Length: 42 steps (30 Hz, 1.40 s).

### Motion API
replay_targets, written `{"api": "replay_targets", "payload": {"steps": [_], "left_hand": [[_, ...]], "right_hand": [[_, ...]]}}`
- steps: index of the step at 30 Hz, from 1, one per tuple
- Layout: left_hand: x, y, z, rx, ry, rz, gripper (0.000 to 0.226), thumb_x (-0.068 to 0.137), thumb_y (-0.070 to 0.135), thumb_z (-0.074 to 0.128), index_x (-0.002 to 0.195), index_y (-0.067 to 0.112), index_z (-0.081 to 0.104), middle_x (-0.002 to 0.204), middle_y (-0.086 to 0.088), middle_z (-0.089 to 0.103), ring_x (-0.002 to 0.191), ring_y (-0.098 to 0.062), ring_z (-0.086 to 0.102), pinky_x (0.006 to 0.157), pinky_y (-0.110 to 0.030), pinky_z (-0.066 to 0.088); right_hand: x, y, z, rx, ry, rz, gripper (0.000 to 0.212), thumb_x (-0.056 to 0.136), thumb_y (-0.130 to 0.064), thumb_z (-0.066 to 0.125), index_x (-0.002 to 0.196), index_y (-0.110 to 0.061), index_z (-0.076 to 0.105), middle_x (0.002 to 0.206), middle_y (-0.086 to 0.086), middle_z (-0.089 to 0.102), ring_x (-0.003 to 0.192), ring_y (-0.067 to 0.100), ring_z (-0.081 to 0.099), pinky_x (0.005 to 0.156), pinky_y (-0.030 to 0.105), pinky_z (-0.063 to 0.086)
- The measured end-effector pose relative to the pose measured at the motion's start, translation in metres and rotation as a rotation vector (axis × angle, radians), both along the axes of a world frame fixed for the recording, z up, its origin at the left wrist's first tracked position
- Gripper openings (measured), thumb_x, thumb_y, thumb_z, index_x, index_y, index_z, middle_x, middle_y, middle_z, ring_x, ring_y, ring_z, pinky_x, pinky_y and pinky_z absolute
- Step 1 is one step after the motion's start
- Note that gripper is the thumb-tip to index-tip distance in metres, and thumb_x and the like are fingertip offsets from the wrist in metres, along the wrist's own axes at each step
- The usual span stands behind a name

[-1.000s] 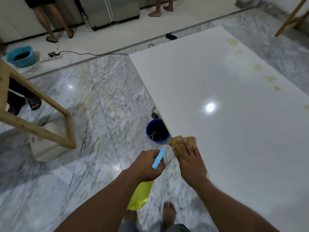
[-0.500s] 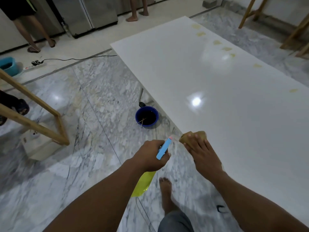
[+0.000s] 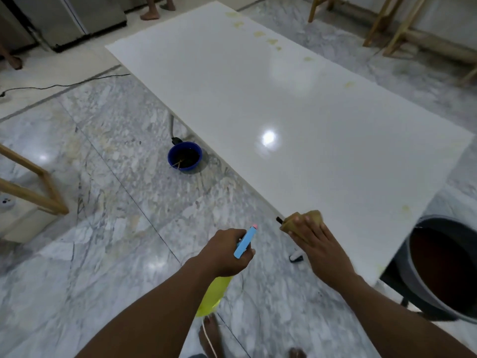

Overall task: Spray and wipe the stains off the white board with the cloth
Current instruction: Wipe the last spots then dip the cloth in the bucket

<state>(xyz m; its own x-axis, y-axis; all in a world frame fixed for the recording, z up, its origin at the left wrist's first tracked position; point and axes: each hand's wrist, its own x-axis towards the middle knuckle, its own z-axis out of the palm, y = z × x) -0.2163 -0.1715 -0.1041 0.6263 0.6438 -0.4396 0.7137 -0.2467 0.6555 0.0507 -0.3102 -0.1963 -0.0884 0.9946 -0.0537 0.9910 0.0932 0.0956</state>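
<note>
Board (image 3: 284,104) is lying flat, low over the floor (image 3: 103,182), with yellowish stains (image 3: 272,42) running along its far right edge. Right hand (image 3: 318,245) is pressing the cloth (image 3: 296,219) at the near edge, fingers flat. Left hand (image 3: 225,253) is gripping the bottle (image 3: 245,242), fingers curled round its neck.

Risk: stains are sitting well away, so spray from here is likely falling short.

Bucket (image 3: 413,288) is crowding the near corner and bowl (image 3: 184,156) the left edge. Floor between is leaving walking room.
</note>
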Motion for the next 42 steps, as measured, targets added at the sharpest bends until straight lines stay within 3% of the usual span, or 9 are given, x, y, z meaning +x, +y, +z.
{"api": "replay_targets", "payload": {"steps": [5, 9, 12, 14, 19, 21, 23, 34, 42], "left_hand": [[0.065, -0.068, 0.002, 0.016, -0.01, -0.045, 0.019, 0.093, 0.031, 0.068, 0.085, 0.016, 0.062, 0.076, -0.002, 0.065, 0.067, -0.021, 0.059, 0.062, -0.03, 0.046], [0.12, -0.127, 0.013, -0.02, -0.048, -0.094, 0.016, 0.093, 0.028, 0.068, 0.086, 0.015, 0.062, 0.078, -0.008, 0.069, 0.068, -0.027, 0.068, 0.068, -0.043, 0.058], [0.149, -0.153, 0.021, -0.033, -0.074, -0.107, 0.016, 0.094, 0.027, 0.067, 0.091, 0.011, 0.064, 0.082, -0.012, 0.072, 0.073, -0.032, 0.074, 0.074, -0.051, 0.061], [0.163, -0.163, 0.026, -0.036, -0.078, -0.126, 0.017, 0.093, 0.028, 0.067, 0.092, 0.011, 0.064, 0.084, -0.013, 0.072, 0.074, -0.033, 0.074, 0.075, -0.053, 0.061], [0.19, -0.164, 0.053, -0.015, -0.042, -0.231, 0.018, 0.094, 0.029, 0.069, 0.092, 0.011, 0.065, 0.088, -0.011, 0.074, 0.079, -0.032, 0.074, 0.079, -0.052, 0.061], [0.198, -0.156, 0.068, -0.006, -0.014, -0.288, 0.017, 0.094, 0.03, 0.07, 0.092, 0.014, 0.065, 0.088, -0.007, 0.074, 0.082, -0.03, 0.074, 0.082, -0.05, 0.062], [0.204, -0.143, 0.083, 0.005, 0.007, -0.353, 0.017, 0.094, 0.034, 0.071, 0.09, 0.019, 0.063, 0.084, -0.002, 0.072, 0.08, -0.026, 0.076, 0.082, -0.043, 0.064], [0.231, -0.054, 0.134, 0.252, 0.046, -0.682, 0.036, 0.094, 0.035, 0.067, 0.065, 0.03, 0.046, 0.066, 0.008, 0.052, 0.063, -0.014, 0.055, 0.064, -0.027, 0.045], [0.293, -0.01, 0.127, 0.184, -0.018, -0.679, 0.024, 0.094, 0.04, 0.068, 0.084, 0.019, 0.063, 0.077, -0.002, 0.071, 0.06, -0.015, 0.065, 0.062, -0.023, 0.05]], "right_hand": [[0.03, -0.072, 0.006, -0.007, 0.003, 0.029, 0.073, 0.082, -0.004, 0.026, 0.152, -0.018, 0.041, 0.164, 0.012, 0.026, 0.15, 0.037, 0.025, 0.114, 0.055, 0.028], [0.053, -0.141, 0.003, -0.094, 0.03, 0.005, 0.08, 0.079, -0.001, 0.034, 0.156, -0.023, 0.031, 0.168, 0.009, 0.013, 0.153, 0.036, 0.012, 0.118, 0.055, 0.02], [0.063, -0.175, 0.012, -0.087, 0.256, -0.06, 0.088, 0.074, 0.009, 0.056, 0.153, -0.025, 0.039, 0.166, 0.004, 0.019, 0.151, 0.034, 0.024, 0.111, 0.04, 0.042], [0.062, -0.19, 0.023, -0.03, 0.523, -0.207, 0.087, 0.078, 0.011, 0.058, 0.153, -0.029, 0.037, 0.166, -0.003, 0.02, 0.145, 0.027, 0.038, 0.094, 0.019, 0.048], [0.074, -0.18, 0.086, 0.153, 1.757, -1.165, 0.046, 0.102, -0.022, 0.05, 0.146, -0.036, 0.046, 0.15, 0.0, 0.048, 0.124, 0.026, 0.056, 0.097, 0.045, 0.051], [0.085, -0.174, 0.114, 0.125, 2.348, -1.277, 0.042, 0.096, -0.033, 0.054, 0.134, -0.019, 0.063, 0.137, 0.015, 0.061, 0.119, 0.037, 0.063, 0.097, 0.052, 0.054], [0.089, -0.164, 0.141, 0.254, 2.631, -1.226, 0.049, 0.085, -0.036, 0.055, 0.12, -0.005, 0.071, 0.126, 0.022, 0.067, 0.11, 0.041, 0.068, 0.089, 0.053, 0.058], [0.081, -0.072, 0.195, 0.636, 2.711, -1.2, 0.065, 0.1, -0.054, 0.034, 0.121, -0.002, 0.067, 0.11, 0.026, 0.072, 0.087, 0.041, 0.074, 0.078, 0.059, 0.056], [0.145, -0.056, 0.181, 0.597, 2.557, -1.374, 0.063, 0.095, -0.054, 0.047, 0.114, 0.0, 0.073, 0.122, 0.026, 0.068, 0.113, 0.042, 0.065, 0.103, 0.054, 0.049]]}}
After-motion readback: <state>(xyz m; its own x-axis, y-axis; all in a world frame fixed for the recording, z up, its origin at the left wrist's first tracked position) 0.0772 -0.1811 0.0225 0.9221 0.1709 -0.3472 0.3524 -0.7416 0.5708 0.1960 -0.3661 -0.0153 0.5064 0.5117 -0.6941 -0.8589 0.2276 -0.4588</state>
